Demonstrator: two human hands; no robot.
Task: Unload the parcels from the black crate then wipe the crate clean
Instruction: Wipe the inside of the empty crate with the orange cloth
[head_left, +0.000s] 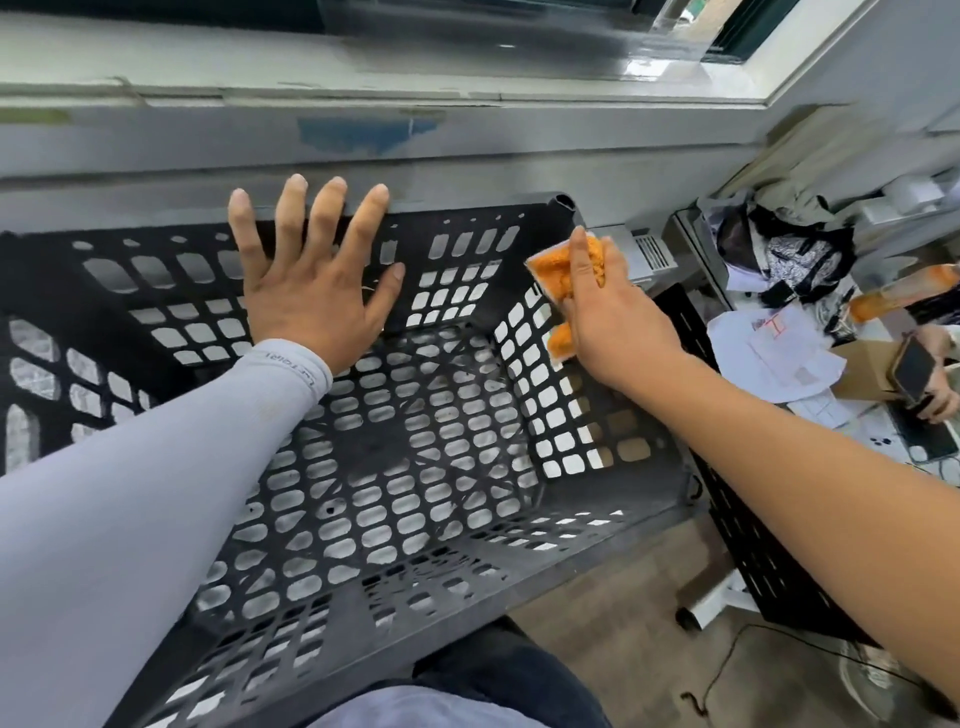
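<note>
With the left hand (317, 291) resting flat, fingers spread, on the emptied black crate (374, 447), and the right hand (605, 317) pinching the orange cloth (563, 270) against its right wall, hard wiping may shove the light crate sideways

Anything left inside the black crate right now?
No parcels show inside the black crate; its perforated floor is bare where visible. The left hand and sleeve cover part of the far wall and floor. The right hand holds an orange cloth against the right wall.
</note>
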